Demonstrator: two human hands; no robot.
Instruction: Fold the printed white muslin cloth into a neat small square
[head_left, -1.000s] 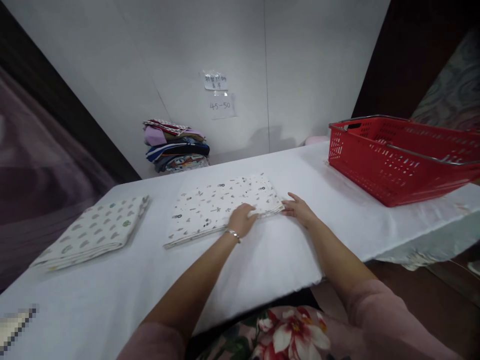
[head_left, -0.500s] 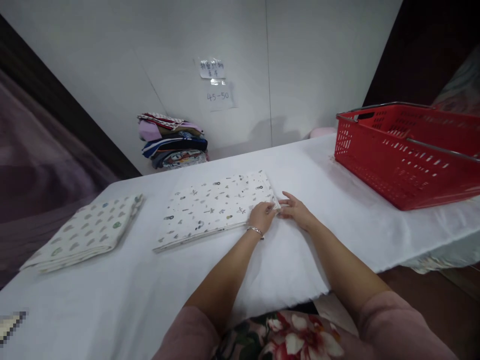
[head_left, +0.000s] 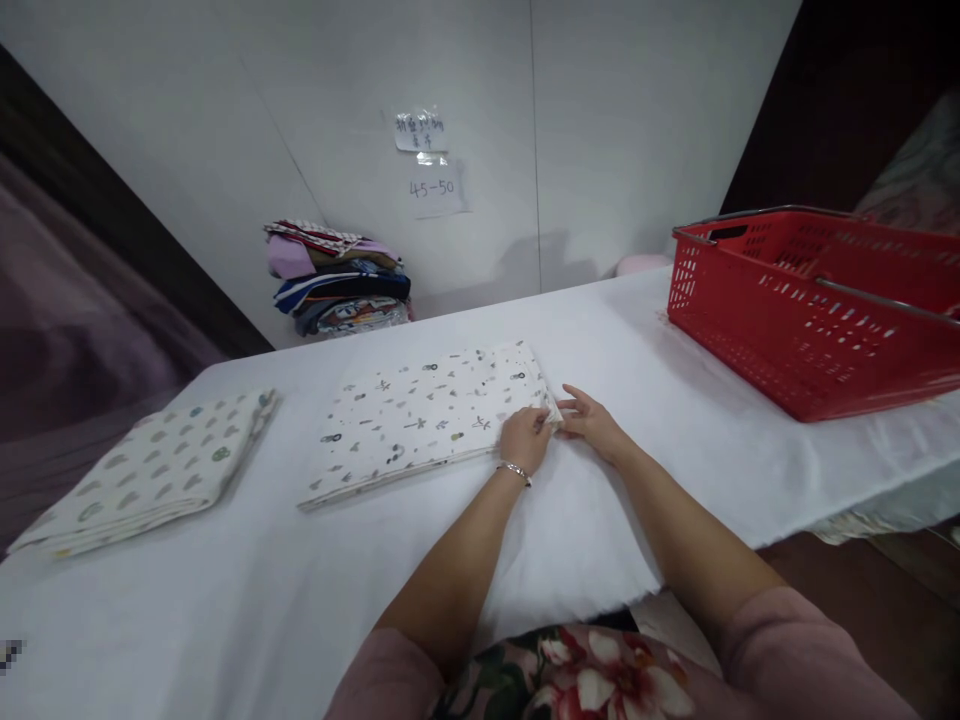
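Note:
A white folded cloth [head_left: 420,420] with small grey and green prints lies flat on the white-covered table. At its near right corner, my left hand [head_left: 525,438], with a bracelet at the wrist, is closed in a pinch on the fabric edge. My right hand [head_left: 592,422] meets the same corner from the right. One of its fingers is stretched out, while the others are at the cloth's edge, their tips partly hidden. A second folded cloth [head_left: 161,465], patterned with grey leaf-like shapes, lies to the left, apart from both hands.
A red plastic basket [head_left: 750,300] with metal handles stands at the right of the table [head_left: 600,340]. Behind the table's far edge is a stack of folded fabrics [head_left: 341,280]. Paper signs [head_left: 435,187] hang on the wall.
Both hands stay at the cloth's near right corner with almost no movement. The view has shifted slightly, so the left-hand cloth and the fabric stack appear further left.

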